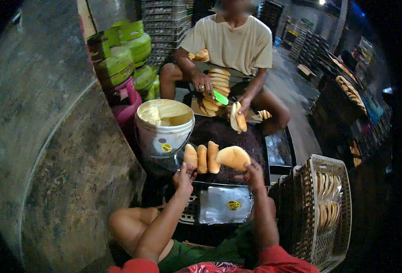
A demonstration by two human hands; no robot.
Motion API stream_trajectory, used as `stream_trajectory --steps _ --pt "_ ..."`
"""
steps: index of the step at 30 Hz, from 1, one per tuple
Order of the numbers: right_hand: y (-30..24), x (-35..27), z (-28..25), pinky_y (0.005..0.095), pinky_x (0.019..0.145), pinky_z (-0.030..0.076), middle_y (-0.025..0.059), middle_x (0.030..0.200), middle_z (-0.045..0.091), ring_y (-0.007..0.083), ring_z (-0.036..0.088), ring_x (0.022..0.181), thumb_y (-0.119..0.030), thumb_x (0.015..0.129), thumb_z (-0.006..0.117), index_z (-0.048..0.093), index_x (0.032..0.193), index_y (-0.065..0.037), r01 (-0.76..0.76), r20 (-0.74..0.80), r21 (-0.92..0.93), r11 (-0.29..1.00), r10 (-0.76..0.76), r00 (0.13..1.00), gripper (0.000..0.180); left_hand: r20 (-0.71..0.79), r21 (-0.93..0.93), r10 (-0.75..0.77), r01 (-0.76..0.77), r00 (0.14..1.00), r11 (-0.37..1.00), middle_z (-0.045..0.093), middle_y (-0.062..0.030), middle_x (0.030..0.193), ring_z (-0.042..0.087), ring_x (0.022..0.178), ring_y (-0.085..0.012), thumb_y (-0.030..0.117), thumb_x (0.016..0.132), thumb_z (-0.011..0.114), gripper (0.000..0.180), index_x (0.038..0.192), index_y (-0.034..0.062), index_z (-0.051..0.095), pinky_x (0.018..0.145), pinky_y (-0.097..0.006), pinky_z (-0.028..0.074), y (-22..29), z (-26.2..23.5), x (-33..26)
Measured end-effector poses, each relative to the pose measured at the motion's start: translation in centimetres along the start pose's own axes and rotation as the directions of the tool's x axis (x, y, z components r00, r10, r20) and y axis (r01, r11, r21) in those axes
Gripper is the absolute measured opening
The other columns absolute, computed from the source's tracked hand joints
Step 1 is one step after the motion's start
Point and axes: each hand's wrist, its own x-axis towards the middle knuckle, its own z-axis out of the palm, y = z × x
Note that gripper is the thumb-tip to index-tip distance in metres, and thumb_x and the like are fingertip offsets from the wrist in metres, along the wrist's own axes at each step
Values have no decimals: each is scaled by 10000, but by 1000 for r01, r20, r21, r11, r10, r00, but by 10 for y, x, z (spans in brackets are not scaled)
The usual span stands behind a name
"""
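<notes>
My left hand (183, 178) is closed at the lower end of a bread roll (190, 157), with a clear plastic bag (168, 162) spreading from its fingers toward the bucket. Two more rolls, a middle one (202, 159) and a right one (213, 157), lie side by side on the dark tabletop (230, 182). My right hand (254, 175) pinches a flatter, half-round golden bun (233, 158) by its right end, raised over the table. Below it lies a stack of clear bags (226, 205) with a yellow label.
Opposite sits a person (230, 43) holding a green spatula (220, 97) and a split bun (238, 119), beside piled buns (219, 84). A white bucket (160, 139) of pale cream stands left, near green gas cylinders (139, 48). A crate (317, 245) with packed bread stands right.
</notes>
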Motion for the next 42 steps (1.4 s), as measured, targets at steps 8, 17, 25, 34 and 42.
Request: stream_trajectory --steps 8,17,25,34,42 --pt "79 -50 92 452 703 632 144 1187 593 286 649 1007 -31 901 594 452 1314 -39 67 -138 114 991 -51 989 437 191 -25 166 -164 968 986 678 -45 1130 632 892 -167 341 972 529 365 1195 88 668 821 -301 505 -11 -2 -7" --pt "56 -60 104 324 741 570 92 1087 647 171 656 912 -104 919 628 508 1272 -20 3 -1 -71 997 -3 1000 382 632 331 63 -342 772 880 653 -22 1105 601 1044 -123 197 884 728 413 1237 31 589 868 -312 502 -7 13 -45" --pt "79 -62 136 276 725 528 94 1007 646 160 634 813 -166 882 715 600 1137 23 86 -323 -281 956 -179 929 338 214 -78 48 -32 976 996 644 -72 1188 656 994 -224 414 946 620 459 1240 64 587 883 -367 526 -8 13 -37" --pt "-10 -63 78 329 837 508 136 1046 568 251 613 957 -290 839 748 622 1142 58 179 -120 -836 518 -492 862 479 476 113 -27 -31 879 993 603 -70 1219 617 1041 -174 261 929 684 457 1298 41 529 865 -319 520 -40 11 -56" --pt "-177 -152 -29 323 794 489 78 928 629 168 586 878 -269 714 831 589 1057 -10 100 -104 -797 595 -298 949 493 879 445 -73 -867 471 -225 676 -129 969 624 913 -313 349 791 772 411 1057 48 684 865 -450 449 -59 -7 -51"
